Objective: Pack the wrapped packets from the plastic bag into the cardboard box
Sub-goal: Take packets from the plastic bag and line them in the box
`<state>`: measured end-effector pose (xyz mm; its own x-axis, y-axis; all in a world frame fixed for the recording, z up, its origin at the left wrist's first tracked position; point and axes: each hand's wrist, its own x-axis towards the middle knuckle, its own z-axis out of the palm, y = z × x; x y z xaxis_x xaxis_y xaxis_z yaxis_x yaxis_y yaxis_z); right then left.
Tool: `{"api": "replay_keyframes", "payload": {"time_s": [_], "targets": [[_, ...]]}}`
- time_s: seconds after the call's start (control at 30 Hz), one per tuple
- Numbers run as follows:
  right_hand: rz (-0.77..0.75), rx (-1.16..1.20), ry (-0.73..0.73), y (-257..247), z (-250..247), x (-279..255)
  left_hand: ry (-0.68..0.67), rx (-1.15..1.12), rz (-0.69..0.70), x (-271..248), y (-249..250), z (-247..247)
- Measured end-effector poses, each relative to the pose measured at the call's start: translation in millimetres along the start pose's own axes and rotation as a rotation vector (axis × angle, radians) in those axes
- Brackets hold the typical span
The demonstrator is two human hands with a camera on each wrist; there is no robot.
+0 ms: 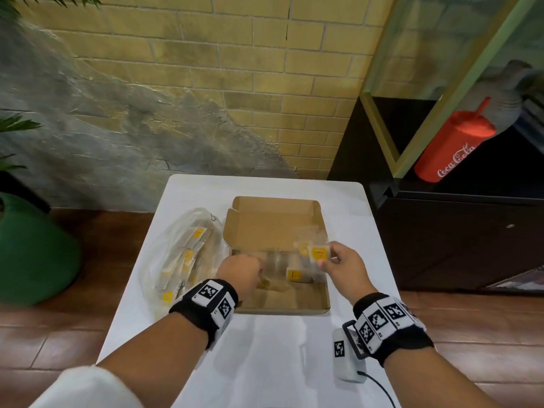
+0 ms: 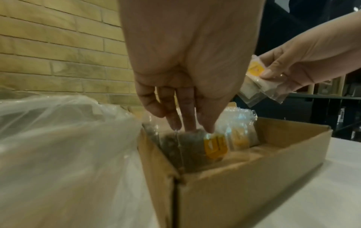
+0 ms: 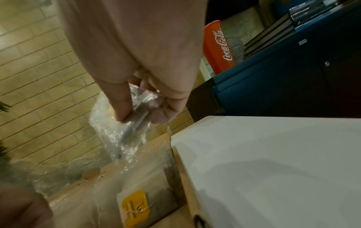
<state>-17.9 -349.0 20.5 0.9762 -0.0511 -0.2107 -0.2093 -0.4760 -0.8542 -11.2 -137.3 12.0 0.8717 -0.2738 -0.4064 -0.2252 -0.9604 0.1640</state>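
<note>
An open cardboard box (image 1: 282,309) (image 2: 254,185) (image 3: 185,177) stands on the middle of the white table (image 1: 265,363). Clear wrapped packets with yellow labels (image 1: 294,275) (image 2: 215,148) (image 3: 134,206) stand inside it. To its left lies the plastic bag (image 1: 176,260) (image 2: 58,154), holding several more packets. My left hand (image 1: 244,270) (image 2: 187,125) reaches down into the box's left side, straight fingertips touching the top of a packet. My right hand (image 1: 329,257) (image 3: 140,117) (image 2: 277,72) hovers over the box's right side. It pinches packets (image 1: 319,253) (image 3: 125,134) (image 2: 255,69) between thumb and fingers.
A red Coca-Cola cup (image 1: 453,148) (image 3: 216,47) sits on a dark cabinet (image 1: 456,245) just right of the table. A green pot (image 1: 29,254) stands on the floor at left. A small white device with a marker (image 1: 344,357) lies near the table's front right.
</note>
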Motion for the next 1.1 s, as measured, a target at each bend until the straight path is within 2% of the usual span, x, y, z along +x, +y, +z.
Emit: {"api": "replay_keyframes", "payload": {"time_s": [0.1, 0.2, 0.3, 0.43, 0.5, 0.6, 0.7, 0.83, 0.93, 1.03, 1.1], "targets": [[0.013, -0.022, -0.058, 2.5, -2.1, -0.7, -0.018, 0.081, 0.003, 2.7, -4.5, 3.1], [0.019, -0.106, -0.095, 1.0, -1.8, 0.8, 0.043, 0.144, 0.005, 4.7, -8.5, 2.7], [-0.035, -0.273, -0.161, -4.2, 1.8, 2.1, 0.123, 0.229, 0.002, 2.3, -8.8, 3.5], [-0.079, -0.552, -0.257, -7.2, 11.8, 3.3, 0.153, 0.208, -0.024, -0.7, -9.6, 7.1], [-0.075, -0.612, -0.247, -4.7, 14.8, 4.4, 0.161, 0.205, -0.027, -2.4, -9.8, 5.9], [-0.12, -0.513, -0.184, -3.1, 12.7, 4.5, 0.161, 0.223, -0.019, -4.5, -9.6, 2.8], [-0.153, -0.395, -0.203, -8.2, 8.2, 2.4, 0.152, 0.234, -0.023, -6.7, -9.7, 1.3], [-0.168, -0.649, -0.315, 2.1, 11.9, 7.1, 0.149, 0.228, -0.03, -7.2, -8.7, 1.7], [-0.169, -0.816, -0.258, 8.2, 17.1, 7.8, 0.194, 0.214, -0.039, -7.7, -8.0, 3.6], [-0.199, -0.75, -0.198, 4.4, 21.4, 3.7, 0.278, 0.137, -0.02, -7.8, -8.4, 7.8], [-0.186, -0.677, -0.22, 1.8, 24.1, -0.9, 0.232, 0.102, 0.037, -8.0, -7.3, 11.6]]}}
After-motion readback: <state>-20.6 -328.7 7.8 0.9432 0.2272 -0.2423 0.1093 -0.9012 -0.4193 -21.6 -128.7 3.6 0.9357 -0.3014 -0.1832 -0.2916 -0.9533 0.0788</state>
